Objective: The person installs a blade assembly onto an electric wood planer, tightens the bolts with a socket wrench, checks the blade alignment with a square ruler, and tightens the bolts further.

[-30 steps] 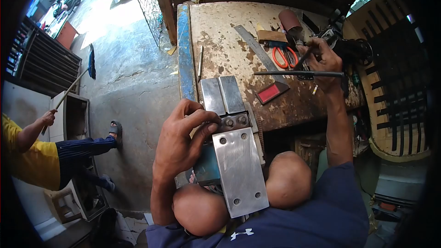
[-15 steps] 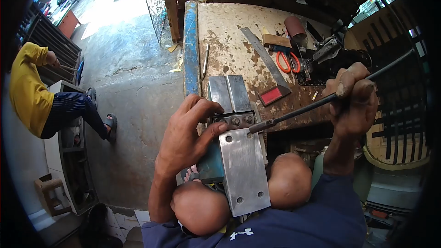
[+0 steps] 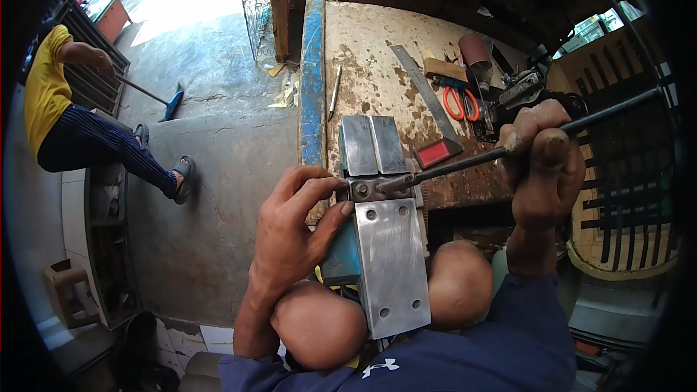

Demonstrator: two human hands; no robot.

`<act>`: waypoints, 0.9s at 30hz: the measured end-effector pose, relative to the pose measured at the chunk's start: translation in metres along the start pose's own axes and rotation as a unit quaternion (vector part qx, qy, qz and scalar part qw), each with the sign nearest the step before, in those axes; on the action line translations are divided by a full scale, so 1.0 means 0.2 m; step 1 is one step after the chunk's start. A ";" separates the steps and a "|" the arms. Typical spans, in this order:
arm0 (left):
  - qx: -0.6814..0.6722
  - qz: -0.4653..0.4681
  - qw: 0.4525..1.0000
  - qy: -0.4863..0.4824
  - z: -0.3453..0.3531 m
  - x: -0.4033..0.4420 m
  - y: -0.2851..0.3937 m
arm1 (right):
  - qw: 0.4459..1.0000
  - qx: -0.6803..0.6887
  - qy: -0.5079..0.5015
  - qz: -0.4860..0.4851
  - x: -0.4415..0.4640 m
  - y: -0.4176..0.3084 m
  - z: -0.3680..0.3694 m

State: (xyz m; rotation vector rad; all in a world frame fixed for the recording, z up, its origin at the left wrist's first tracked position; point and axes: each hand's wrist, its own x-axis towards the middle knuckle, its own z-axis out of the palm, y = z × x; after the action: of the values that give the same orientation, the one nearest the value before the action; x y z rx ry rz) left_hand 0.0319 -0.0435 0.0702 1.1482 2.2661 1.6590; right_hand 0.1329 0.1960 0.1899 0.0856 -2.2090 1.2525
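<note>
My left hand point(image 3: 294, 221) pinches the left end of a small dark metal piece with a bolt head point(image 3: 361, 189), finger and thumb closed at its edge. This piece lies in the gap of a bench vise, between the short split steel block point(image 3: 372, 145) and the long shiny plate point(image 3: 394, 265) with screw holes. The vise's blue body point(image 3: 341, 258) shows on the left. My right hand point(image 3: 541, 163) is wrapped round a long dark metal rod point(image 3: 465, 163). The rod's tip rests over the small piece, covering its right part.
On the worn workbench point(image 3: 363, 43) lie a pen-like metal tool point(image 3: 335, 93), a try square point(image 3: 425, 94), orange-handled scissors point(image 3: 460, 104), a wooden block point(image 3: 445, 69) and a reddish roll point(image 3: 474, 51). At left, a person in a yellow top point(image 3: 49, 94) holds a blue broom point(image 3: 173, 104).
The rod's tip has moved left, from the right edge of the vise onto the small metal piece. My left hand has shifted slightly down. The person with the broom has swung it outward.
</note>
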 end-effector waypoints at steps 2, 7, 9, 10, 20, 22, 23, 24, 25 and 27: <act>0.000 -0.005 1.000 -0.003 0.00 0.00 0.00 | 1.000 0.014 -0.001 0.003 0.00 0.00 0.01; -0.008 -0.002 1.000 -0.005 0.01 0.01 -0.01 | 1.000 -0.018 -0.014 -0.018 0.02 0.00 0.03; -0.010 0.001 1.000 -0.005 0.01 0.01 -0.01 | 0.999 -0.018 -0.024 -0.017 0.02 -0.01 0.03; -0.010 -0.001 1.000 0.000 0.02 0.01 -0.01 | 0.999 -0.019 -0.031 -0.017 0.03 -0.02 0.03; -0.018 0.022 1.000 -0.009 0.01 0.00 -0.01 | 0.997 -0.067 -0.036 -0.006 0.07 -0.05 0.07; -0.018 0.023 1.000 -0.010 0.01 0.00 -0.02 | 0.996 -0.046 -0.063 0.033 0.06 -0.08 0.06; -0.017 0.025 0.999 -0.013 0.01 0.00 -0.02 | 0.996 -0.046 -0.065 0.034 0.05 -0.10 0.05; -0.019 0.022 1.000 -0.011 0.01 0.00 -0.03 | 0.996 -0.014 -0.065 0.062 0.03 -0.12 0.04; -0.015 0.029 0.999 -0.017 0.00 0.00 -0.03 | 0.997 -0.010 -0.041 0.068 0.02 -0.13 0.05; -0.015 0.035 0.999 -0.020 0.01 0.01 -0.02 | 0.997 -0.007 -0.019 0.075 0.01 -0.13 0.03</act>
State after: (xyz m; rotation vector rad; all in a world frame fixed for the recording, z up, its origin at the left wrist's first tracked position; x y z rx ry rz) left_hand 0.0292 -0.0404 0.0676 1.2554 2.1939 1.6731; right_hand 0.1374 0.1766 0.2083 -0.0631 -2.2929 1.3251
